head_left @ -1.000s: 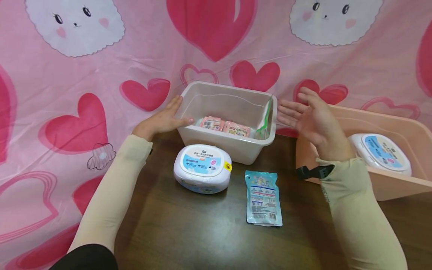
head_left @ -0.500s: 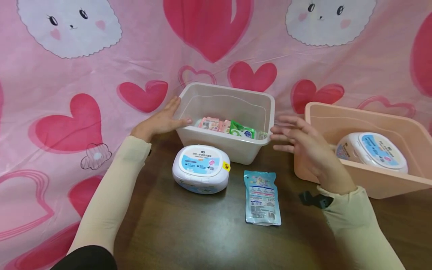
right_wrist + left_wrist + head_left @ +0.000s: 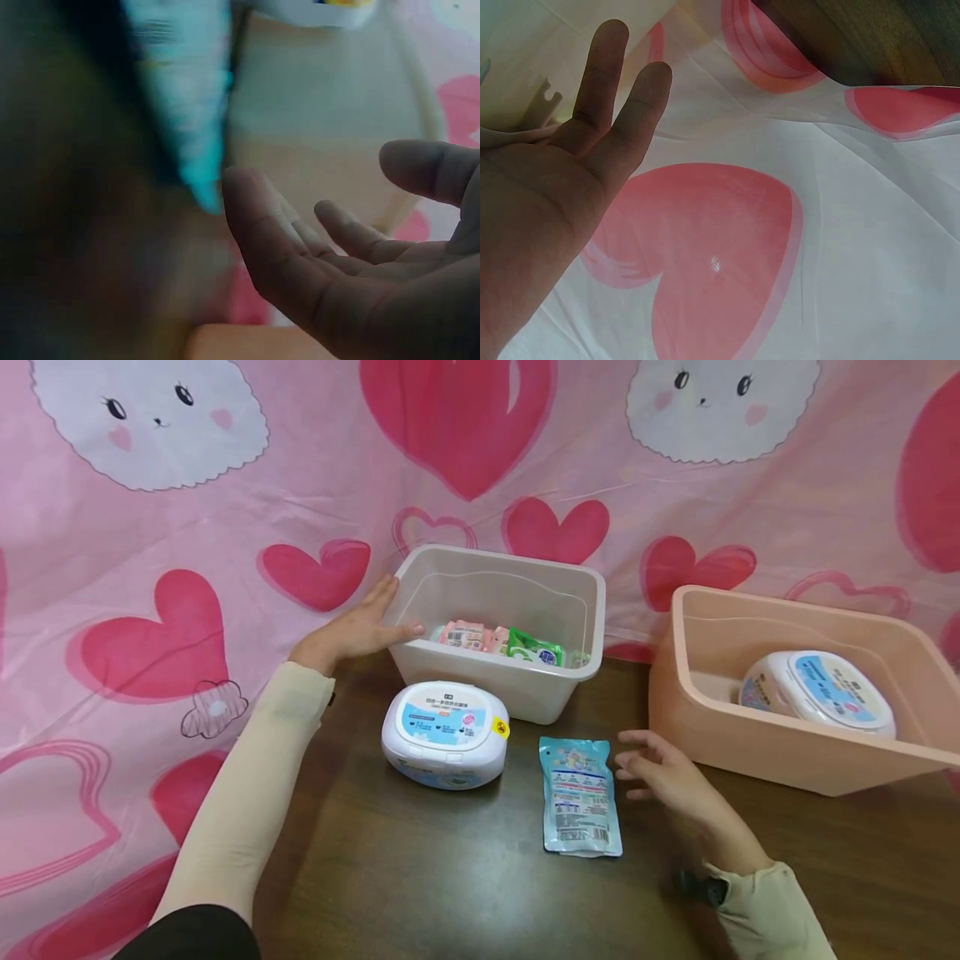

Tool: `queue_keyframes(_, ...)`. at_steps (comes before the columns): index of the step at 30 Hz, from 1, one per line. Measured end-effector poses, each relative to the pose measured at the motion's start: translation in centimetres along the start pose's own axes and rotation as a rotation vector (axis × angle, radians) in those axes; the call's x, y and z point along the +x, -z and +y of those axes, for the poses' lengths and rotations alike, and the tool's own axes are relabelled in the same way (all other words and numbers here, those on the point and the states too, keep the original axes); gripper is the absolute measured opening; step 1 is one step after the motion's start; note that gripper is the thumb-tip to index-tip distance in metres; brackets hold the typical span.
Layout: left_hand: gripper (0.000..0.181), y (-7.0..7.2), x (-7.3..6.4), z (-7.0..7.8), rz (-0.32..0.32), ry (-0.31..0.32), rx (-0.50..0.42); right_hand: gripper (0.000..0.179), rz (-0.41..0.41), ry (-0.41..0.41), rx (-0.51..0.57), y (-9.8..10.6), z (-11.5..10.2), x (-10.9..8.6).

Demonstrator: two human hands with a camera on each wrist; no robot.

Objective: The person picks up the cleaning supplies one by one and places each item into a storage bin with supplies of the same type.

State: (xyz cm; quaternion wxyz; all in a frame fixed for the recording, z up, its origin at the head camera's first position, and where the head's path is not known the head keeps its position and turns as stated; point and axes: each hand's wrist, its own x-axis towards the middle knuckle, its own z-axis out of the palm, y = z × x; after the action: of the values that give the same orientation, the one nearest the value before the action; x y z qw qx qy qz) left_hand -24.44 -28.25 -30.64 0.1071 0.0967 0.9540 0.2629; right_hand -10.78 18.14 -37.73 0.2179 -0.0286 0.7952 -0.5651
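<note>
My left hand rests against the left side of a whitish plastic bin, its thumb over the front rim and the other fingers extended. Inside the bin lie pink packs and a green-and-white pack. Just right of a light-blue pouch, lying flat on the table, is my right hand; its fingers are loosely bent and hold nothing. In the right wrist view the pouch appears blurred beyond the fingertips. A white oval lidded tub stands in front of the bin.
A peach bin stands at the right, with a similar white tub tilted inside it. Behind both bins hangs a pink heart-patterned cloth. The brown table extends toward me.
The green pack, upright at the bin's right wall a second ago, now lies over the pink packs. My right hand came down from beside the bin to the pouch. The left hand stays put.
</note>
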Motion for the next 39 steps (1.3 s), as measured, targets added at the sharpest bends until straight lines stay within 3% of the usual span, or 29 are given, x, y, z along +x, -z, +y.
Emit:
queue_keyframes(8, 0.114, 0.0, -0.2, 0.2, -0.002, 0.005, -0.006, 0.052, 0.028, -0.092, 0.026, -1.3, 3.4, -0.4)
queue_keyframes(25, 0.113, -0.1, -0.2, 0.2, -0.006, 0.013, -0.005, 0.063, 0.102, -0.175, 0.123, -2.2, 4.3, 1.3)
queue_keyframes(34, 0.113, -0.1, -0.2, 0.3, 0.002, 0.012, -0.008, 0.040, 0.085, -0.207, 0.301, -2.3, 4.3, 0.9)
queue_keyframes(39, 0.114, -0.1, -0.1, 0.2, 0.001, 0.012, -0.004, 0.033, 0.020, -0.198, 0.372, -2.5, 3.9, 0.6)
